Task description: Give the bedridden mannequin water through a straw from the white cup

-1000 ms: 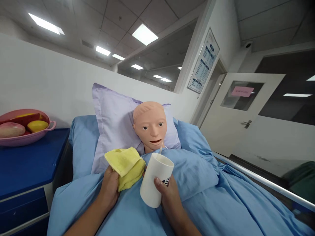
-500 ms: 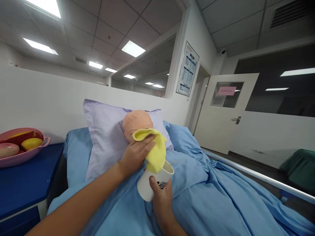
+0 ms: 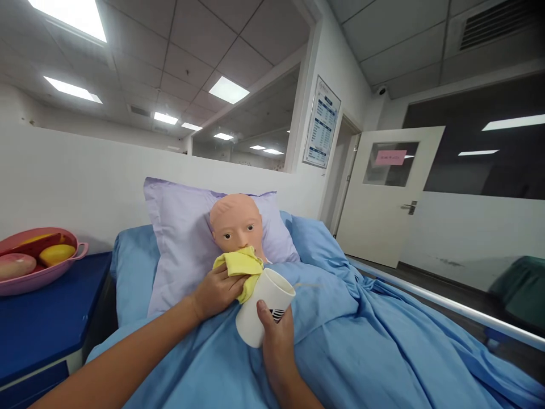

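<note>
A yellow cloth is gripped in my left hand, against the mouth and chin area of a mannequin head. The mannequin lies in bed, its head on a lilac pillow and its body under a blue quilt. My right hand is wrapped around a white cup with black stripes, tilted over the quilt just below the cloth. What the cup holds is hidden. A thin pale straw-like stick shows by the cup's rim.
To the left, a pink basket of fruit stands on a blue bedside cabinet. A metal bed rail runs along the right side. Behind it are an open door and a wall poster.
My left hand has moved the yellow cloth down from in front of the mannequin's face to its mouth and chin, uncovering the eyes. The cup in my right hand has barely moved.
</note>
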The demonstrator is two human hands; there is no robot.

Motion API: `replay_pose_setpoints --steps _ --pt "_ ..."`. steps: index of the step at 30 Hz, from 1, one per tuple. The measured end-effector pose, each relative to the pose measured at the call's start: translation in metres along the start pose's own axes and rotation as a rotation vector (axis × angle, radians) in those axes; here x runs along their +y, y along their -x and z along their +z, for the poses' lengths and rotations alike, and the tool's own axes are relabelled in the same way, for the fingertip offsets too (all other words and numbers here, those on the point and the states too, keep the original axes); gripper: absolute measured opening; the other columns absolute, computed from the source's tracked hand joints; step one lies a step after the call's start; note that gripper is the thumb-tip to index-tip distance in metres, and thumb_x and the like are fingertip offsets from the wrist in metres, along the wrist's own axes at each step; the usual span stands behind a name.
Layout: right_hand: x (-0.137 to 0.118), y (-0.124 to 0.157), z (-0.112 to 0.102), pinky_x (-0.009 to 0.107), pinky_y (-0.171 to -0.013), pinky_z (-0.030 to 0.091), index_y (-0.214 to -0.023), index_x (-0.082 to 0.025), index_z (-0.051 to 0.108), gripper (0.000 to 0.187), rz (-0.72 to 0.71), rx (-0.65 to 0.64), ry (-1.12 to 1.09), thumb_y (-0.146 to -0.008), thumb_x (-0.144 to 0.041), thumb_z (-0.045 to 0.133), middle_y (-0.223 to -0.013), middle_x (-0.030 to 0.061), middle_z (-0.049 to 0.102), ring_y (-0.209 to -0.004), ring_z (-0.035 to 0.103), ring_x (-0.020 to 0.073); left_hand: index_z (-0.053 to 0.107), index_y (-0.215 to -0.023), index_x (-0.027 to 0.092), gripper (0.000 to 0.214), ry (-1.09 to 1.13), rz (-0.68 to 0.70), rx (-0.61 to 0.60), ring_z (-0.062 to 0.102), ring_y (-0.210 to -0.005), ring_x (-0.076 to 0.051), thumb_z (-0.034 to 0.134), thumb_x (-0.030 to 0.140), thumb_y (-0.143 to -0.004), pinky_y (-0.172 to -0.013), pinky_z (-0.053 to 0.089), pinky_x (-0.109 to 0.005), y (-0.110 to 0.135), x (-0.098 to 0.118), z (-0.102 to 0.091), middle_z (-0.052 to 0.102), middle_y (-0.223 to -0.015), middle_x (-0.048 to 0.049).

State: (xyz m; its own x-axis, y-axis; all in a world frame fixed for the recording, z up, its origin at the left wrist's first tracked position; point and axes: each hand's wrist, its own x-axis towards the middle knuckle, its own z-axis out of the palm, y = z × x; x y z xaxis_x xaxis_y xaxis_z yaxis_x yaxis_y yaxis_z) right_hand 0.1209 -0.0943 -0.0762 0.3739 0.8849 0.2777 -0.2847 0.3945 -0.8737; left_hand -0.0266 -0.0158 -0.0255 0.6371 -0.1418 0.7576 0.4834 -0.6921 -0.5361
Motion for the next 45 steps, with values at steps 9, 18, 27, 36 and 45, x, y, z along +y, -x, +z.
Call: replay_pose_setpoints --steps 9,18,27,36,45 --pt "-0.001 -0.001 0.0 0.038 -0.074 0.055 -0.125 -0.024 0.05 0.066 0.026 -0.001 -0.03 -0.071 -0.053 0.075 -0.095 0.0014 0.069 -0.081 0.066 0.0215 0.057 -0.122 0.011 0.03 -0.105 -0.032 -0.087 0.063 -0.114 -0.024 0.045 0.015 -0.096 -0.097 0.05 -0.042 -0.034 -0.01 0.021 0.068 -0.122 -0.0149" --pt "-0.003 -0.002 0.0 0.037 -0.076 0.055 -0.122 -0.023 0.051 0.064 0.006 -0.029 -0.014 -0.071 -0.053 0.076 -0.1 0.003 0.069 -0.086 0.067 0.0225 0.059 -0.125 0.015 0.033 0.02 -0.095 -0.055 0.069 -0.099 -0.021 0.044 0.019 -0.096 -0.091 0.056 -0.037 0.02 0.008 0.009 0.074 -0.104 -0.0092" --pt "-0.003 -0.002 0.001 0.038 -0.075 0.056 -0.124 -0.022 0.05 0.065 0.008 -0.052 -0.064 -0.071 -0.05 0.076 -0.101 0.004 0.071 -0.085 0.068 0.0234 0.057 -0.125 0.011 0.033 -0.048 -0.188 -0.046 0.065 -0.109 -0.026 0.046 0.019 -0.096 -0.091 0.055 -0.042 -0.028 0.006 0.01 0.069 -0.118 -0.0155" --pt "-0.005 -0.002 0.001 0.035 -0.073 0.055 -0.12 -0.021 0.054 0.065 0.022 -0.041 -0.06 -0.067 -0.051 0.079 -0.094 0.0022 0.071 -0.081 0.067 0.0211 0.062 -0.118 0.015 0.029 0.065 -0.292 -0.136 0.071 -0.089 -0.021 0.045 0.019 -0.096 -0.084 0.058 -0.035 0.023 0.013 0.008 0.075 -0.098 -0.0092" --pt "0.001 -0.001 -0.001 0.033 -0.068 0.052 -0.109 -0.02 0.057 0.055 -0.057 -0.195 0.062 -0.067 -0.049 0.078 -0.086 0.002 0.069 -0.075 0.063 0.0197 0.061 -0.124 0.017 0.038 0.799 -1.267 0.373 0.065 -0.11 -0.029 0.055 0.032 -0.089 -0.093 0.055 -0.045 0.04 0.022 -0.03 0.067 -0.124 -0.014"
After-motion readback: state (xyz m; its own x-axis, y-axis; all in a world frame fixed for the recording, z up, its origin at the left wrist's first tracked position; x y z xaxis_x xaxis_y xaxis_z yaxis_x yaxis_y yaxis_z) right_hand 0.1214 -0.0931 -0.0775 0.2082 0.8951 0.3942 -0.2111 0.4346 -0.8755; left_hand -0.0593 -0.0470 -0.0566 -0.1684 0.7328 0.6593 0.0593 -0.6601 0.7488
